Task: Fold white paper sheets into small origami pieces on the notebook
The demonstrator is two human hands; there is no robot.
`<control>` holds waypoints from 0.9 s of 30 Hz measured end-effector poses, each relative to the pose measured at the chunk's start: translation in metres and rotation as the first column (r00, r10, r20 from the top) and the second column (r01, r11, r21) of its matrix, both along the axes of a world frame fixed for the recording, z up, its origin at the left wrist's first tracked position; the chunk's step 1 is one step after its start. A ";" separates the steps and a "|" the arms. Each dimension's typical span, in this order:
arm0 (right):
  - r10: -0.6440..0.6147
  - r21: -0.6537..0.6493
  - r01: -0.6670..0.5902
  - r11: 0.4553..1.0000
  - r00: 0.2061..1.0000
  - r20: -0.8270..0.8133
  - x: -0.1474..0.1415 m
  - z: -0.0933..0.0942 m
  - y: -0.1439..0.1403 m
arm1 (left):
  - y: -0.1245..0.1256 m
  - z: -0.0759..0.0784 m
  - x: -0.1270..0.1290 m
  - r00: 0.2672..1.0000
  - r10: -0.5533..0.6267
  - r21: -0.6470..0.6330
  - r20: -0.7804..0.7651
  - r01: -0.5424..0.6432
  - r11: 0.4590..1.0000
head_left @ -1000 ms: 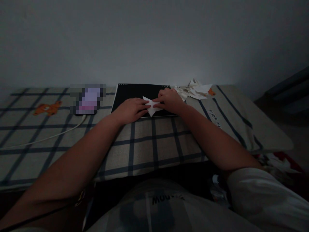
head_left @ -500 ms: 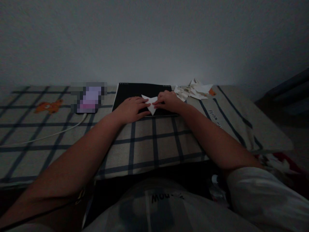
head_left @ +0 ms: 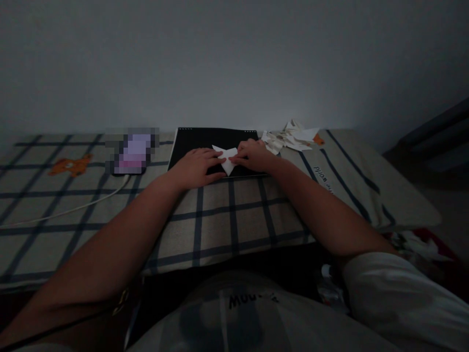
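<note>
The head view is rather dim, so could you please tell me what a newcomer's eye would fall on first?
Probably the white paper, pale against the black pad, with fingers of the left hand and right hand on it. Next might come the lilac-lit phone, pixelated, at left, and the paper heap by the pad's right side.

It is dim. The wall (head_left: 293,105) just past the right hand (head_left: 253,154) looks lighter low down. Left of the left hand (head_left: 195,167), the phone (head_left: 135,150) is blocky squares. Under the bench (head_left: 216,232), below both hands, it looks almost black.
</note>
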State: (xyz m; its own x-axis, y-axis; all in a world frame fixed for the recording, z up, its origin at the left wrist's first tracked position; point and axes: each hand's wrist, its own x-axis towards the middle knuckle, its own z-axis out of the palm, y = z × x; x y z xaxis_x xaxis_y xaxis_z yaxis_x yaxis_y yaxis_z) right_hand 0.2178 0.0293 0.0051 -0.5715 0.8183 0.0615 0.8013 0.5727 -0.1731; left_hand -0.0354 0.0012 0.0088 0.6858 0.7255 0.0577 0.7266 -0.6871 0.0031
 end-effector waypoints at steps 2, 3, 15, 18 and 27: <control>-0.020 0.030 0.020 0.999 1.000 0.000 -0.002 0.000 -0.001 | 0.001 -0.001 -0.001 1.000 -0.020 0.003 0.017 0.020 1.000; -0.026 0.038 0.026 0.999 1.000 -0.001 -0.003 0.000 -0.002 | 0.001 -0.002 -0.002 0.999 -0.036 0.004 0.028 0.036 0.999; -0.046 0.101 0.047 0.994 0.999 -0.019 -0.006 -0.002 -0.003 | 0.006 -0.005 -0.009 0.980 -0.188 0.004 0.064 0.188 0.982; -0.052 0.068 0.054 0.996 0.998 -0.018 -0.006 -0.002 -0.002 | 0.004 -0.001 -0.008 0.984 -0.166 -0.003 0.057 0.166 0.986; 0.007 0.000 -0.007 1.000 1.000 -0.020 0.001 -0.001 -0.003 | 0.001 0.000 -0.004 0.970 -0.198 0.097 0.144 0.185 0.978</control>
